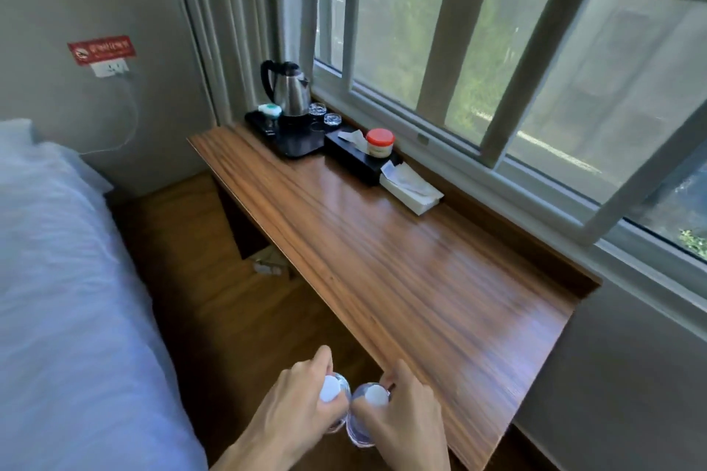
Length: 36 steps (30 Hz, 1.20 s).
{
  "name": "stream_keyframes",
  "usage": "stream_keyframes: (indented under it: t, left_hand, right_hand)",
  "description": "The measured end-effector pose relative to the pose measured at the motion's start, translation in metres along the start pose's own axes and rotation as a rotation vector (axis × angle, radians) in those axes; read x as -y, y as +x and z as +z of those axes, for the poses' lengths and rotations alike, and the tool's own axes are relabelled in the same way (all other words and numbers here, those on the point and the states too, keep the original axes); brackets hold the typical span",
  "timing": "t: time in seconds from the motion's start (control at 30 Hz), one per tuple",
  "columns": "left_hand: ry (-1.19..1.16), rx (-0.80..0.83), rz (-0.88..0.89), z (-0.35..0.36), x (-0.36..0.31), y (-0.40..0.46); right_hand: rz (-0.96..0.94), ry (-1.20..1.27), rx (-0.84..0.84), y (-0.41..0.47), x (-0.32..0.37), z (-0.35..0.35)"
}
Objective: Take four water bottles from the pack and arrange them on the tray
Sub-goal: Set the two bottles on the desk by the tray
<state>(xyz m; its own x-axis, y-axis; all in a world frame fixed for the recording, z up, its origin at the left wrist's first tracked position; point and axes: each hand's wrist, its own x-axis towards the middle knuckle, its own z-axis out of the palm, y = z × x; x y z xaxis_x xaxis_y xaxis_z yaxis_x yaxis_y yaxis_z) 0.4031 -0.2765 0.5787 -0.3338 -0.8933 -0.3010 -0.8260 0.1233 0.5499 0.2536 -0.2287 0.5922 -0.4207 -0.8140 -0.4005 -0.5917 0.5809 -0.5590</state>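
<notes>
My left hand (294,398) grips a clear water bottle with a white cap (329,389) near the bottom of the view. Right beside it, my right hand (405,413) grips a second clear bottle with a white cap (375,395). Both bottles are upright and almost touch, held off the near edge of the long wooden desk (382,260). The black tray (294,143) lies at the desk's far end by the curtain, with a steel kettle (290,90) and small glasses (325,115) on it. A plastic pack with bottles (267,266) lies on the floor under the desk.
A black tissue box (355,161) with a red-lidded jar (380,142) and a white paper packet (411,187) sit along the window sill side. A bed with white sheets (69,298) fills the left. A wall socket with a cable (111,67) is behind it.
</notes>
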Motion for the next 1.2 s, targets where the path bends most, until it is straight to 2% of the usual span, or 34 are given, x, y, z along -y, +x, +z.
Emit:
stream_keyframes:
  t: [0.17, 0.3, 0.57, 0.83, 1.03, 1.2]
  left_hand:
    - [-0.004, -0.095, -0.038, -0.047, 0.029, 0.035]
    - [0.004, -0.174, -0.033, -0.086, 0.043, 0.066]
    - [-0.006, -0.275, -0.007, -0.158, 0.061, 0.145]
    - [-0.031, -0.245, 0.102, -0.218, 0.075, 0.253]
    - [0.042, -0.191, 0.199, -0.254, 0.078, 0.335]
    - [0.041, -0.168, 0.238, -0.277, 0.075, 0.4]
  right_hand:
    - [-0.132, -0.032, 0.031, 0.034, 0.064, 0.011]
    - [-0.197, -0.088, -0.011, 0.063, 0.109, 0.017]
    - [-0.281, 0.027, -0.014, 0.134, 0.182, 0.012]
    - [-0.202, 0.104, -0.172, 0.228, 0.246, 0.02]
    - [-0.149, 0.166, -0.238, 0.283, 0.286, 0.018]
    - [-0.029, 0.232, -0.285, 0.327, 0.314, 0.018]
